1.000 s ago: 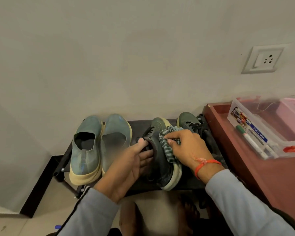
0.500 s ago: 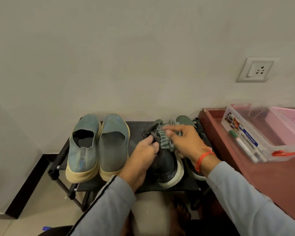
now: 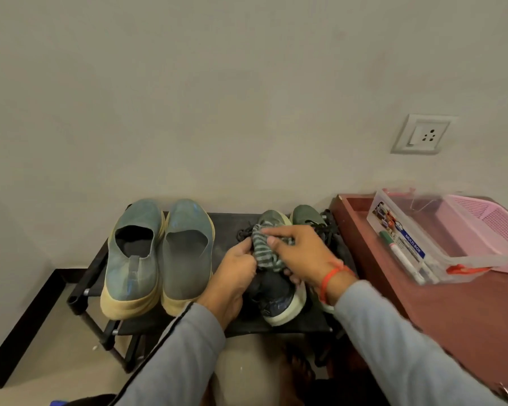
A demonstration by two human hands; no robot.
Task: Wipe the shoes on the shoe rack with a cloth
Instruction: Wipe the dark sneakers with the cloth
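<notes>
Head view: your right hand (image 3: 298,253) pinches the soft striped cloth (image 3: 266,253) onto the dark sneaker (image 3: 276,291) at the shoe rack (image 3: 226,227)'s right. Left hand (image 3: 235,276), fingers curled, steadies its side; the sneaker looks light, so brace the stiff sole.

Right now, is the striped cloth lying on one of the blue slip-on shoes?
No, the striped cloth is gripped by the right hand on the dark laced shoe, apart from the blue slip-on shoes.
</notes>
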